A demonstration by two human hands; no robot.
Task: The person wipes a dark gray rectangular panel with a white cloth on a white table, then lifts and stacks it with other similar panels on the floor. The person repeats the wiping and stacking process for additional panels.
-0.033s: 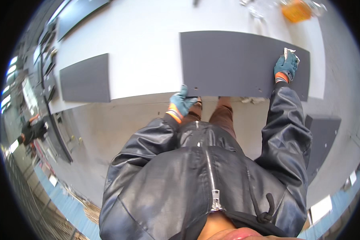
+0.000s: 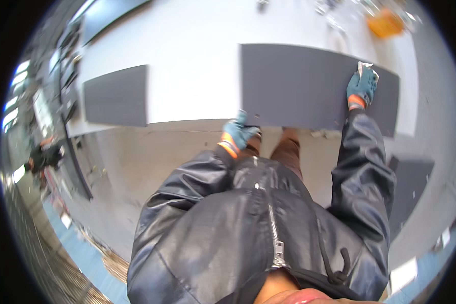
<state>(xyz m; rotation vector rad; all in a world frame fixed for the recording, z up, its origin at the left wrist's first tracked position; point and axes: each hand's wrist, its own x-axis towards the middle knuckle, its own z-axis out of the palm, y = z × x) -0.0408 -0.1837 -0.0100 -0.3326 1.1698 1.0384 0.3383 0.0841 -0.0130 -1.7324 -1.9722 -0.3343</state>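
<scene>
A flat dark grey panel [image 2: 299,86] lies on the white tabletop in front of me. My right hand [image 2: 362,86], in a teal glove with an orange cuff, rests on its right part. It is closed on a crumpled white cloth [image 2: 367,67], which pokes out past the fingers against the panel's face. My left hand [image 2: 239,133], gloved the same way, grips the panel at its near left corner. Part of those fingers is hidden at the edge. Small holes show along the panel's near edge.
Left on the white table [image 2: 192,76] lies another dark grey panel [image 2: 116,96]. An orange package [image 2: 385,24] sits at the far right among clear plastic. A grey panel [image 2: 410,190] leans beside my right elbow. Another person [image 2: 46,156] is at the far left.
The whole view has shifted a little, so the table and panels sit further right. Against the panel, my right hand with the cloth is slightly further left. My left hand stays at the corner.
</scene>
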